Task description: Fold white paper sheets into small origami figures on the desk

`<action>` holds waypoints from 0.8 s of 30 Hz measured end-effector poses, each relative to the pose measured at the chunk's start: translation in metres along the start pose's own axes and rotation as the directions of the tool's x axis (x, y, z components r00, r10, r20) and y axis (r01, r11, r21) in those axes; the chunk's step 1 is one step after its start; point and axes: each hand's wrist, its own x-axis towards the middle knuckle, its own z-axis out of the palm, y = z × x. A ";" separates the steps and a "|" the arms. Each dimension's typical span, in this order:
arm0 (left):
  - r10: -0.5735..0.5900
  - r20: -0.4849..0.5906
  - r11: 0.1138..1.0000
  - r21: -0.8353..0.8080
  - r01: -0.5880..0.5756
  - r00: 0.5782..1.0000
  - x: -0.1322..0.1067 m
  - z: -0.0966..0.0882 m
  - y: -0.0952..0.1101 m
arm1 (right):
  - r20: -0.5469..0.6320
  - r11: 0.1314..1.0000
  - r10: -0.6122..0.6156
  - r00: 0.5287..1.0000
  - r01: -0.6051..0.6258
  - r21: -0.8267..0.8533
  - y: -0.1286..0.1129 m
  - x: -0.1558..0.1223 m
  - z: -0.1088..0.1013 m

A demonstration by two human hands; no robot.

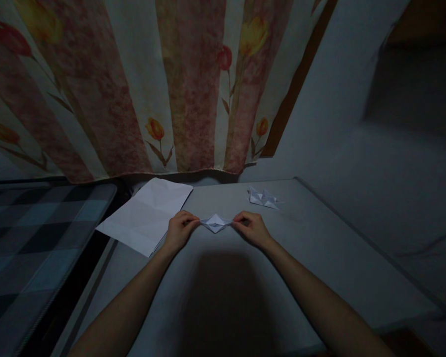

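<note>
A small folded white paper piece [215,222] hangs just above the grey table [319,248], stretched between both hands. My left hand [179,229] pinches its left tip with closed fingers. My right hand [251,228] pinches its right tip the same way. Both forearms reach in from the bottom of the view. The paper has a diamond-like outline with pointed ends.
A creased white paper sheet [146,214] lies at the table's back left, partly over the edge. Two finished folded paper shapes [263,198] rest at the back. A flowered curtain [152,84] hangs behind. A checked surface [33,238] lies to the left, a grey wall to the right.
</note>
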 end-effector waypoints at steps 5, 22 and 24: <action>0.065 0.060 0.996 0.064 -0.069 0.996 -0.002 0.001 0.001 | 0.027 0.996 -0.051 0.998 0.053 -0.070 -0.008 -0.003 0.004; 0.039 0.002 0.998 0.049 -0.039 0.999 -0.003 0.000 0.003 | -0.821 0.945 0.135 0.555 -0.321 -0.062 0.055 0.006 -0.131; 0.037 0.005 0.998 0.050 -0.038 0.999 -0.003 0.000 0.004 | -0.867 0.889 0.131 0.481 -0.444 -0.112 0.067 0.000 -0.142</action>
